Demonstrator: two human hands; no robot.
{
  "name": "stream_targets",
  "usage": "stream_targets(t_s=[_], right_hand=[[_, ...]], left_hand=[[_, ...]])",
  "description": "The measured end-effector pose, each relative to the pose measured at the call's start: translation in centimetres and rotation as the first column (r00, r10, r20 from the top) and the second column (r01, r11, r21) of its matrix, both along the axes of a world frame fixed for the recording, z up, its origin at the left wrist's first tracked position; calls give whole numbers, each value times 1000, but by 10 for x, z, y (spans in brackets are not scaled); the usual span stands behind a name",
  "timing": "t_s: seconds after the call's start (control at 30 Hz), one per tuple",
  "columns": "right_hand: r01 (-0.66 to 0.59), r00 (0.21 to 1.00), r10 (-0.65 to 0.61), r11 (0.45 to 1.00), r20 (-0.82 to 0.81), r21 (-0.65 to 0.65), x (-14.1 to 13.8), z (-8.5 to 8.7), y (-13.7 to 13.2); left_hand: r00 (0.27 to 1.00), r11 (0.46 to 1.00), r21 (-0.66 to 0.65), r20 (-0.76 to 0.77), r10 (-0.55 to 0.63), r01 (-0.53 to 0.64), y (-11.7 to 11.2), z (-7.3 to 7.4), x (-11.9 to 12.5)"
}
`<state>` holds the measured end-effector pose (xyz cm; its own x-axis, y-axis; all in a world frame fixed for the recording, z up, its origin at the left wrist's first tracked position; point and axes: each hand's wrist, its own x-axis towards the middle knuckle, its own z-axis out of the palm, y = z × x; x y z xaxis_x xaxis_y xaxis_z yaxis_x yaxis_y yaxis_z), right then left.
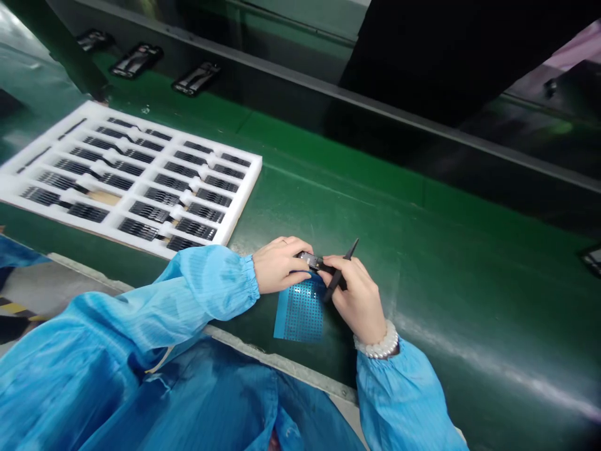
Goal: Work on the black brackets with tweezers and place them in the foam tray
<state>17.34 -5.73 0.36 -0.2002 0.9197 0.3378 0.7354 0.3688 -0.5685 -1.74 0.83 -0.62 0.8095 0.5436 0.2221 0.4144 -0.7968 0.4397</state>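
My left hand (282, 265) grips the left end of a small black electronic device (310, 260), whose inside shows some metallic and pale parts. My right hand (353, 289) has its thumb and forefinger pinched at the device's right end. A slim black pointed tool (348, 255), tweezers-like in shape, is held in that same hand, its tip pointing up and away. Just below the device lies a blue sheet (300, 312) with rows of small dark squares. My fingers hide much of the device.
A white foam tray (256, 166) with several rows of black parts lies to the left on the green bench (366, 213). Several open black devices (196, 79) sit along the far side. Another dark device (591, 258) is at the right edge. A dark panel (422, 50) hangs behind.
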Motion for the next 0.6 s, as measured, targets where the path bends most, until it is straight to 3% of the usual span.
stream_targets(t_s=[0.17, 0.3, 0.43, 0.53, 0.6], right_hand=[[144, 985, -145, 989, -97, -22, 17, 4, -1], [317, 947, -319, 947, -37, -46, 40, -5, 10], [296, 955, -295, 955, 25, -29, 45, -4, 10], [297, 945, -292, 955, -145, 14, 34, 6, -2], [122, 949, -145, 988, -281, -96, 24, 11, -13]], left_hand=[[1000, 1000, 9, -3, -1, 1, 0, 0, -1], [999, 999, 1, 35, -37, 37, 0, 2, -3], [999, 1000, 1, 49, -19, 19, -3, 10, -5], [999, 999, -38, 51, -14, 16, -5, 18, -7], [998, 998, -63, 55, -25, 29, -5, 22, -7]])
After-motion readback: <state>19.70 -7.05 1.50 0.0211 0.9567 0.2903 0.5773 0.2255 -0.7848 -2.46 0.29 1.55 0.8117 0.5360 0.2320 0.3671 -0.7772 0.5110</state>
